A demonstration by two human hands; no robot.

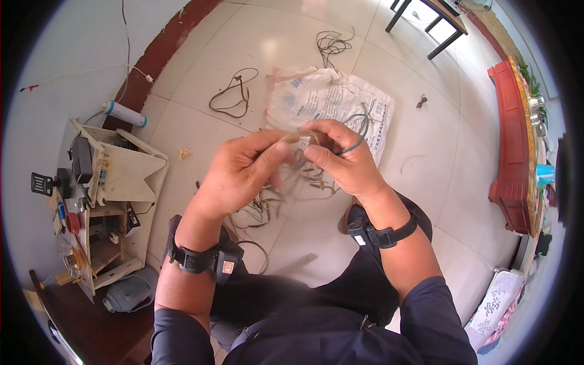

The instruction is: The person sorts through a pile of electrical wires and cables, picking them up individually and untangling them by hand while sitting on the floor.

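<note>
In front of me my left hand (248,169) pinches a thin brownish cord (296,136) between thumb and fingers; the fingertips are blurred. My right hand (342,155) grips the same cord close by, and a blue-green cord (366,130) loops out from behind its fingers. Below both hands, a tangle of short cords or wires (260,207) lies on the tiled floor, partly hidden by my hands. A white woven plastic sack (319,93) with print lies flat beyond them, partly covered by my right hand. Exactly what my curled fingers enclose is hidden.
A looped dark cord (228,109) and a coiled cord (331,48) lie on the floor farther out. At left stand a worn wooden cabinet (130,171) and a grey plastic jug (130,292). A red wooden cabinet (508,150) stands at right, a dark-legged table (445,20) at the top right.
</note>
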